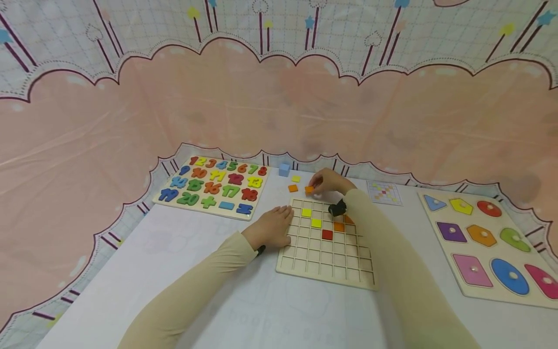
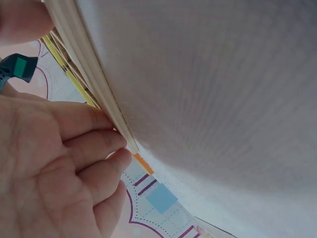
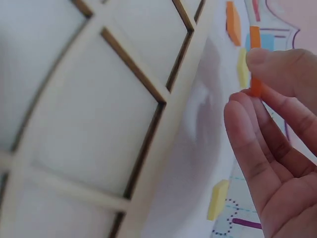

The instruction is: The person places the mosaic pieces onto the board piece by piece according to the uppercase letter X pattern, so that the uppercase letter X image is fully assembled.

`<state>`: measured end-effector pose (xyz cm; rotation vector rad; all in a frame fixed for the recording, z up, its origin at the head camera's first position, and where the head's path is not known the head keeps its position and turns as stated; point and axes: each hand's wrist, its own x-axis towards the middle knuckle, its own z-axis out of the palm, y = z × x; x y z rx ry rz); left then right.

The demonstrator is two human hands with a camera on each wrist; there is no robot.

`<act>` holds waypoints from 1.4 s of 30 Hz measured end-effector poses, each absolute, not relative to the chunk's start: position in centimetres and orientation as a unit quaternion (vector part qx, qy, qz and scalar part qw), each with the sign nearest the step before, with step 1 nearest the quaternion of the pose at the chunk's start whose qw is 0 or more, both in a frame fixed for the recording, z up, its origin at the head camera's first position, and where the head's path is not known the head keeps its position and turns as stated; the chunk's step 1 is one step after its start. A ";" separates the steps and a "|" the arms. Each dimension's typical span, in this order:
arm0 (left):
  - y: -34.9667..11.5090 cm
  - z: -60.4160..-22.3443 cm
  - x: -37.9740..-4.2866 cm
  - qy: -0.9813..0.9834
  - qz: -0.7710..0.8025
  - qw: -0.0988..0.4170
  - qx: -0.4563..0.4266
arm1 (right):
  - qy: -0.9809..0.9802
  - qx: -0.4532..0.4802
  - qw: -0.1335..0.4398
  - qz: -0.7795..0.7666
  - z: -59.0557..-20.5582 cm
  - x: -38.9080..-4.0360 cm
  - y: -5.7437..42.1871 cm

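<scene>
Number board (image 1: 193, 207), blue cube (image 1: 284, 170); right sleeve (image 1: 392, 247) overlapping grid (image 1: 311, 257)

Soft light, faint shadows.

A printed cloth (image 1: 152, 29) stands like a wall behind the white table (image 1: 113, 291) and along its left and right sides. The upper part is pale, with a thin grid, dark sticks (image 1: 261, 34) and blue stars (image 1: 309, 22). Below is a broad pink band (image 1: 279, 106), wavy at its top. The light is soft.
</scene>
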<state>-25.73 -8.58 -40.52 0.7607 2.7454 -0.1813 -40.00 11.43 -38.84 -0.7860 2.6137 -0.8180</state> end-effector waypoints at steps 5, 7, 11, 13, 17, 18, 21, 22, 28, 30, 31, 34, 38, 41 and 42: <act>-8.6 -40.5 -25.6 0.952 -0.062 0.146 0.264 | 0.903 -0.286 0.121 -0.298 -38.4 -38.8 12.0; -8.6 -40.4 -25.6 0.952 -0.060 0.150 0.262 | 0.899 -0.289 0.116 -0.307 -38.2 -38.2 12.3; -8.6 -40.3 -25.6 0.952 -0.057 0.155 0.258 | 0.893 -0.288 0.113 -0.328 -37.7 -37.2 13.1; -8.7 -40.4 -25.7 0.952 -0.058 0.154 0.258 | 0.890 -0.287 0.114 -0.335 -37.5 -36.6 13.6; -8.8 -40.6 -25.8 0.951 -0.059 0.152 0.261 | 0.889 -0.287 0.117 -0.338 -37.1 -35.4 14.4; -8.8 -40.6 -25.9 0.951 -0.058 0.151 0.262 | 0.888 -0.288 0.119 -0.337 -37.0 -35.1 14.5; -8.8 -40.7 -25.9 0.952 -0.056 0.149 0.263 | 0.890 -0.292 0.122 -0.328 -36.7 -34.2 15.0; -8.8 -40.7 -26.0 0.952 -0.056 0.148 0.264 | 0.891 -0.291 0.124 -0.326 -36.6 -33.9 15.2; -8.8 -40.5 -25.9 0.952 -0.053 0.145 0.266 | 0.892 -0.282 0.134 -0.326 -36.2 -32.4 16.3; -8.8 -40.4 -25.9 0.951 -0.054 0.147 0.265 | 0.895 -0.274 0.133 -0.326 -36.2 -31.8 16.5; -8.7 -40.4 -25.9 0.951 -0.056 0.147 0.265 | 0.896 -0.271 0.133 -0.326 -36.2 -31.5 16.6; -8.7 -40.3 -25.9 0.951 -0.058 0.144 0.266 | 0.894 -0.274 0.129 -0.329 -36.4 -30.6 16.6; -8.7 -40.3 -25.9 0.951 -0.059 0.143 0.269 | 0.885 -0.296 0.125 -0.336 -37.1 -29.4 16.6; -8.8 -40.4 -26.0 0.951 -0.052 0.148 0.268 | 0.882 -0.303 0.125 -0.339 -37.7 -28.6 16.4; -8.7 -40.4 -26.0 0.950 -0.049 0.150 0.268 | 0.881 -0.304 0.127 -0.340 -37.9 -28.4 16.3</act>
